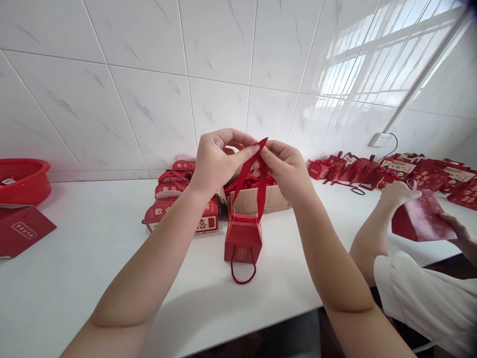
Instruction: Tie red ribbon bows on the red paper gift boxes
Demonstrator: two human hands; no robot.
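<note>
A small red gift box [243,241] with a red cord handle stands on the white table [93,258] in front of me. A red ribbon [250,175] rises from its top. My left hand [216,160] and my right hand [285,166] are raised above the box, and both pinch the ribbon's upper ends between thumb and fingers. The two hands nearly touch each other.
An open cardboard box [257,199] of red ribbons stands behind the gift box. Finished red boxes [175,196] are stacked at its left. A red basket [23,180] and a flat red sheet [22,229] lie far left. At right another person's hands [400,191] hold a red box; several more red boxes [421,171] lie behind.
</note>
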